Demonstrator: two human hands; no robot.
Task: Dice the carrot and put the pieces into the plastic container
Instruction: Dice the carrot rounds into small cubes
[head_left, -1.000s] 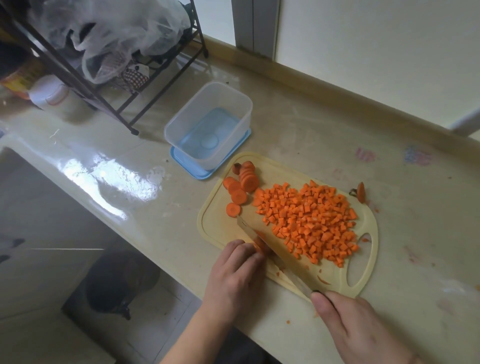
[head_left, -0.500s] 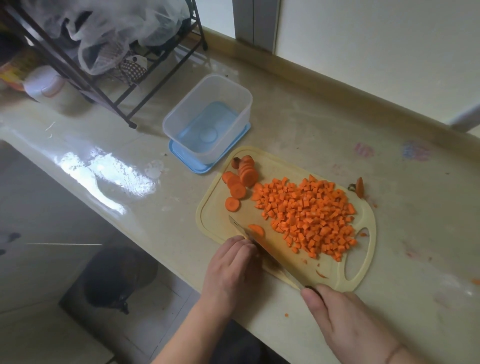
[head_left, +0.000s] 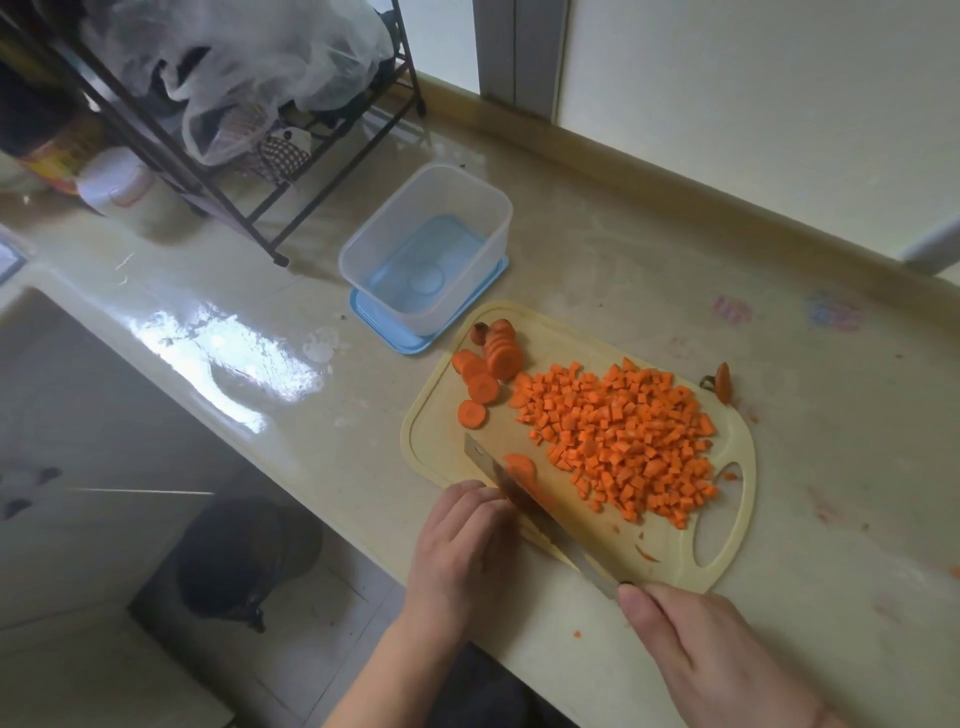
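- So the right hand (head_left: 711, 654) grips the knife (head_left: 524, 504), handle hidden.
- Left hand (head_left: 462, 540) curls beside the blade; whatever it holds can't be made out.
- Diced carrot (head_left: 618, 441) piled beyond the blade.

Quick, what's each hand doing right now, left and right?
Left hand: fingers curled, pressing down on carrot slices beside the blade on the board.
Right hand: gripping the knife by its handle.

- I note soft daylight; strong glare on the countertop (head_left: 228, 343) at nine o'clock.
- I see wide-angle bending and slight blur at the edges.
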